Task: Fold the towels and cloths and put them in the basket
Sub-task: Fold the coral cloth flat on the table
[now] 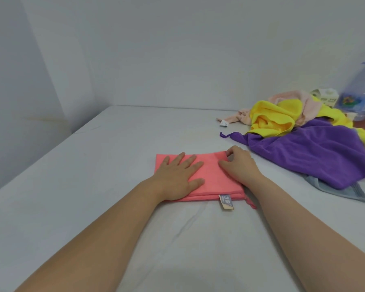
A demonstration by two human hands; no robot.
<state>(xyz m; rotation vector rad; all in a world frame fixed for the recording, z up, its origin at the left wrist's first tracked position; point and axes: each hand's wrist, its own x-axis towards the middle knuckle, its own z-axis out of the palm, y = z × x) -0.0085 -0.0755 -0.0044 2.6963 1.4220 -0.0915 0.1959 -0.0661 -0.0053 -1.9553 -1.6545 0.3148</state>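
The left hand lies flat, fingers apart, on the pink cloth. The right hand pinches its far right corner. Next probably another fold; no basket shows.

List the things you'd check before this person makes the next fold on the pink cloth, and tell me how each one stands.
1. Pink cloth lies flat on the white table: ok.
2. Left hand presses flat on it: ok.
3. Right hand has the far right corner pinched: ok.
4. Label tucked in: not ok, it sticks out at the near edge.
5. Purple cloth keeps apart from the pink one: ok.
6. Basket within reach: cannot tell, none in view.
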